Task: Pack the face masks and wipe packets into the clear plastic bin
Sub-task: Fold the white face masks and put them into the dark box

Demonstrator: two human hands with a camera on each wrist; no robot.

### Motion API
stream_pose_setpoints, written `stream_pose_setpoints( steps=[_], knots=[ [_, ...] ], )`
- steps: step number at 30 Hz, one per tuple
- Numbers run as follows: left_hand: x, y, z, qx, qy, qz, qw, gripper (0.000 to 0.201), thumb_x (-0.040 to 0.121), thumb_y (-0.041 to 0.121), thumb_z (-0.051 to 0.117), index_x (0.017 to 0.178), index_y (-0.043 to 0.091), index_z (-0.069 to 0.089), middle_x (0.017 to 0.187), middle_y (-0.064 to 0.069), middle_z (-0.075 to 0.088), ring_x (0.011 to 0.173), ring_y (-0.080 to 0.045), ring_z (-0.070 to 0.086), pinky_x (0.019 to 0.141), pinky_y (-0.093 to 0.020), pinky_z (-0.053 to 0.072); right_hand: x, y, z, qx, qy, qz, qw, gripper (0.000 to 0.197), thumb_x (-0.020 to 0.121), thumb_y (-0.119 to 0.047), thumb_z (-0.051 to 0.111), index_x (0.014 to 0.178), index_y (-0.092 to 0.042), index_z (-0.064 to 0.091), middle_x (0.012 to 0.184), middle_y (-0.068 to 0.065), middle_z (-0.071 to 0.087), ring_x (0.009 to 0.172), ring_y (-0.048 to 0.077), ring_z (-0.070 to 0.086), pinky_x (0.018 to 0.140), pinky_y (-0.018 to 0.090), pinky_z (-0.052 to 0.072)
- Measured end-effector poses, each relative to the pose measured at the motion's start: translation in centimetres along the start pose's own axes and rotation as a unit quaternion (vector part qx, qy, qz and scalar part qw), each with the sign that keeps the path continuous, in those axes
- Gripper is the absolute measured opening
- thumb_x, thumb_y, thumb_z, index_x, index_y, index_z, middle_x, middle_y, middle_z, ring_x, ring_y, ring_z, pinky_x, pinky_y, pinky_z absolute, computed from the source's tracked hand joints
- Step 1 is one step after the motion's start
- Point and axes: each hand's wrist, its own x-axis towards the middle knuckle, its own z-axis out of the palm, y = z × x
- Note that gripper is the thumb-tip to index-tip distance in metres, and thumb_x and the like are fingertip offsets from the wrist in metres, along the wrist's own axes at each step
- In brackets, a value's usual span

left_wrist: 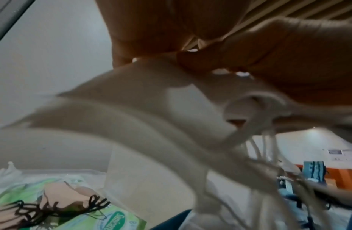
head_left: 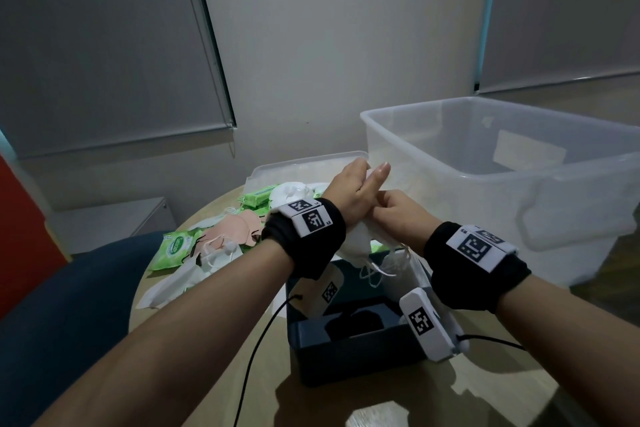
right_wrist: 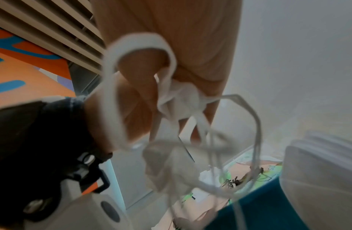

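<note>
I count one clear bin (head_left: 450, 163), one lid (head_left: 294, 166) and one dark box (head_left: 346, 357) on the round table (head_left: 207, 340). Three green wipe packets (head_left: 171, 250) show clearly. The masks (head_left: 235, 229) overlap too much to count: several white, at least two pink.

Bunch of white face masks (head_left: 360, 246) held up in the air with ear loops dangling, more white and pink masks (head_left: 239, 229) plus green wipe packets (head_left: 173, 250) piled on the bench, clear plastic bin (head_left: 512, 184) sitting upright and open nearby.
</note>
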Motion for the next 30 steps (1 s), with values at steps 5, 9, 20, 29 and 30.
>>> stream_pose_setpoints(
  steps=[5,9,20,29,30],
  knots=[
    [0.1,-2.3,-1.5,-0.14,-0.021,-0.104,0.984,0.032,0.094,0.05,0.041,0.081,0.022,0.05,0.079,0.005,0.05,0.083,-0.015,0.048,0.077,-0.03,0.039,0.3,0.7,-0.4,0.102,0.071,-0.019,0.992,0.018,0.095,-0.007,0.049,0.105,0.001,0.061,0.085,0.01,0.063,0.071,0.016,0.057,0.067,0.022,0.048],
    [-1.0,-3.6,-2.5,-0.238,-0.081,-0.214,0.944,0.028,0.094,0.037,0.05,0.112,0.015,0.05,0.1,-0.002,0.055,0.089,-0.018,0.057,0.072,-0.033,0.052,0.6,0.9,-0.7,0.197,0.122,-0.027,0.972,0.014,0.094,-0.005,0.05,0.103,-0.003,0.06,0.077,0.001,0.062,0.064,0.009,0.058,0.06,0.018,0.049],
    [-0.8,-2.5,-2.6,-0.377,-0.103,-0.169,0.905,0.034,0.087,-0.015,0.042,0.114,0.005,0.047,0.092,-0.009,0.056,0.077,-0.019,0.057,0.061,-0.02,0.052,1.0,1.1,-0.6,0.202,0.084,-0.011,0.976,0.031,0.081,0.002,0.063,0.112,0.005,0.061,0.1,0.018,0.065,0.087,0.026,0.061,0.07,0.028,0.051],
    [0.3,-2.8,-2.6,-0.132,-0.152,-0.087,0.976,0.033,0.077,-0.006,0.068,0.107,0.006,0.061,0.078,0.001,0.06,0.071,-0.009,0.057,0.075,-0.025,0.048,0.3,0.9,-1.6,-0.015,0.013,0.029,0.999,0.026,0.08,-0.006,0.067,0.105,-0.001,0.066,0.099,0.018,0.068,0.085,0.028,0.064,0.084,0.042,0.052],
    [0.3,-2.7,-2.5,-0.112,-0.174,-0.089,0.974,0.031,0.074,-0.004,0.071,0.1,0.01,0.062,0.076,0.0,0.06,0.069,-0.012,0.057,0.073,-0.029,0.049,0.2,0.9,-1.7,-0.039,-0.003,0.047,0.998,0.025,0.079,-0.008,0.067,0.103,-0.002,0.066,0.095,0.018,0.068,0.082,0.029,0.065,0.08,0.043,0.054]
  ],
)
